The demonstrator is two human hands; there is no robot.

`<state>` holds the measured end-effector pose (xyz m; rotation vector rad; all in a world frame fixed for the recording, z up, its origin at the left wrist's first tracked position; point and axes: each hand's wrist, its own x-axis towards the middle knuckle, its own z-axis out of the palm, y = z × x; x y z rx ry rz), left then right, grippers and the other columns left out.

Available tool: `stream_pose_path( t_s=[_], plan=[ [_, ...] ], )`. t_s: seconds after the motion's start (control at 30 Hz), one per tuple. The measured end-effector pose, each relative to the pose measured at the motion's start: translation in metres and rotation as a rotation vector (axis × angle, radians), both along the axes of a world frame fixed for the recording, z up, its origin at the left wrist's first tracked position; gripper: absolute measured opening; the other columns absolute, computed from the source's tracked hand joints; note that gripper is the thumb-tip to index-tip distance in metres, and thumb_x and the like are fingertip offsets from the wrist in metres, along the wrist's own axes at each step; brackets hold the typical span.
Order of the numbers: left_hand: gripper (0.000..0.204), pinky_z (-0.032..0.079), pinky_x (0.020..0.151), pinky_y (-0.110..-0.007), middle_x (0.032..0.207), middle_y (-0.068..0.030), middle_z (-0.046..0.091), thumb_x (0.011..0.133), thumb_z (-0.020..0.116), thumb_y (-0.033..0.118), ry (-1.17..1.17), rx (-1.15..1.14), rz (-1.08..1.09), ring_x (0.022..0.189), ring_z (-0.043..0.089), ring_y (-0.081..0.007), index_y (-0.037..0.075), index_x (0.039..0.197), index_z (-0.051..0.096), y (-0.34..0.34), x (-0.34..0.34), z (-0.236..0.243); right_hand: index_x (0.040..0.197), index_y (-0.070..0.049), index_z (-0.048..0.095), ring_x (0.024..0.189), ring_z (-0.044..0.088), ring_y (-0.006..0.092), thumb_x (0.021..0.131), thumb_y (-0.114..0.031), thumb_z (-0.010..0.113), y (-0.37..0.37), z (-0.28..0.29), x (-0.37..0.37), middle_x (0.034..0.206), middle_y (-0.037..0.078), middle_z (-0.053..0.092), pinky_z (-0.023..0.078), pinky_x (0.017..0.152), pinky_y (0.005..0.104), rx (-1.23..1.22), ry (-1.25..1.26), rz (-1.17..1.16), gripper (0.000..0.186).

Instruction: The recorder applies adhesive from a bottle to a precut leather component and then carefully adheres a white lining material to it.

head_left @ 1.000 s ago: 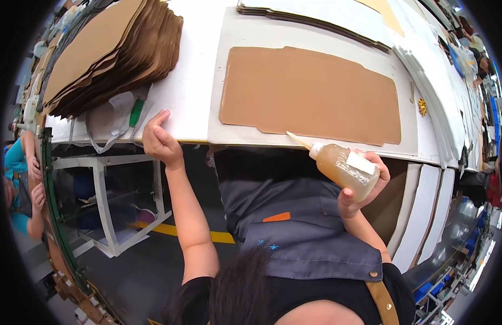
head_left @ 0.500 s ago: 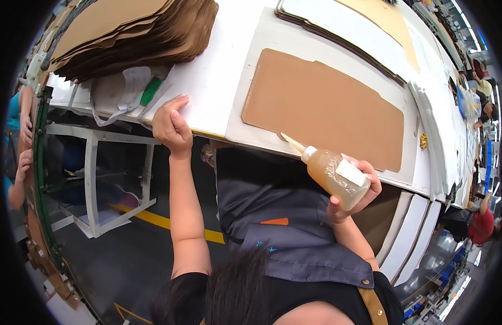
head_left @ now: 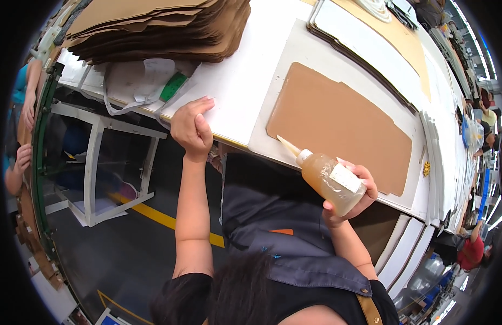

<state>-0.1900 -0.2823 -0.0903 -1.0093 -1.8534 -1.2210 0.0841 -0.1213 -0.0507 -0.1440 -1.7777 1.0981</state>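
Observation:
My right hand (head_left: 364, 190) is wrapped round a squeeze bottle (head_left: 319, 172) with a pale label and amber liquid inside. The bottle is tilted, its pointed nozzle aimed up and left, with the tip at the near-left corner of a brown cut sheet (head_left: 337, 127). I cannot tell whether the tip touches the sheet. That sheet lies flat on a grey board (head_left: 261, 130) on the white table. At the table's near edge, left of the sheet, my left hand (head_left: 190, 129) is loosely bent, thumb apart from the fingers, with nothing visible in it.
A tall stack of brown sheets (head_left: 169, 32) stands at the far left, near a green roll (head_left: 174, 85). White-topped sheets (head_left: 359, 49) are stacked behind the board. More white sheets (head_left: 438, 168) hang over the right side. A white metal frame (head_left: 94, 168) stands below left.
The view has shifted, so the table and sheets appear further right and lower. The nozzle tip now sits closer to the sheet's near-left corner. My right hand keeps its grip on the bottle.

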Motion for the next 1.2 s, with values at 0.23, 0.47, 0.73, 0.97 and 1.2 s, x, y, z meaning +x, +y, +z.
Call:
stream_pose_path(
  t_s=[0.23,0.47,0.73,0.97,1.2],
  plan=[
    [0.026,0.052,0.073,-0.035,0.085,-0.0078,0.072,0.095,0.045,0.013,0.018,0.004,-0.007,0.081,0.071,-0.0263,0.005,0.085,0.068,0.000,0.001,0.002,0.134,-0.007,0.026,0.121,0.053,0.0370,0.079,-0.056,0.077,-0.011,0.023,-0.039,0.126,0.018,0.043,0.049,0.099,0.0515,-0.242,0.022,-0.073,0.090],
    [0.031,0.052,0.074,-0.036,0.088,-0.0108,0.073,0.097,0.041,0.012,0.004,-0.010,-0.005,0.083,0.070,-0.0284,0.003,0.086,0.069,0.002,0.000,0.000,0.134,0.001,0.050,0.130,0.050,0.0294,0.099,-0.042,0.055,0.073,0.096,-0.012,0.139,0.018,0.052,0.041,0.113,0.0481,-0.984,0.395,0.195,0.055],
    [0.027,0.051,0.074,-0.038,0.088,-0.0103,0.071,0.097,0.044,0.012,0.013,-0.022,0.042,0.080,0.068,-0.0295,0.005,0.086,0.067,-0.004,0.003,0.002,0.133,0.003,0.051,0.132,0.046,0.0360,0.084,-0.013,0.076,0.137,0.056,0.152,0.139,0.018,0.052,0.037,0.116,0.0519,-1.530,0.882,0.352,0.057],
    [0.029,0.051,0.076,-0.039,0.088,-0.0109,0.071,0.098,0.043,0.012,-0.007,-0.060,0.072,0.083,0.067,-0.0301,0.005,0.086,0.067,0.006,0.009,-0.001,0.133,0.003,0.050,0.131,0.048,0.0354,0.081,-0.012,0.077,0.167,0.037,0.264,0.138,0.018,0.053,0.037,0.115,0.0514,-1.405,1.072,0.149,0.060],
    [0.036,0.053,0.075,-0.040,0.086,-0.0122,0.071,0.102,0.040,0.014,-0.065,-0.067,0.169,0.080,0.067,-0.0295,0.002,0.086,0.069,-0.014,0.001,-0.015,0.130,0.005,0.051,0.123,0.054,0.0371,0.091,-0.035,0.067,0.175,0.025,0.260,0.129,0.021,0.057,0.043,0.109,0.0515,-1.513,1.178,0.156,0.058]
  ],
)
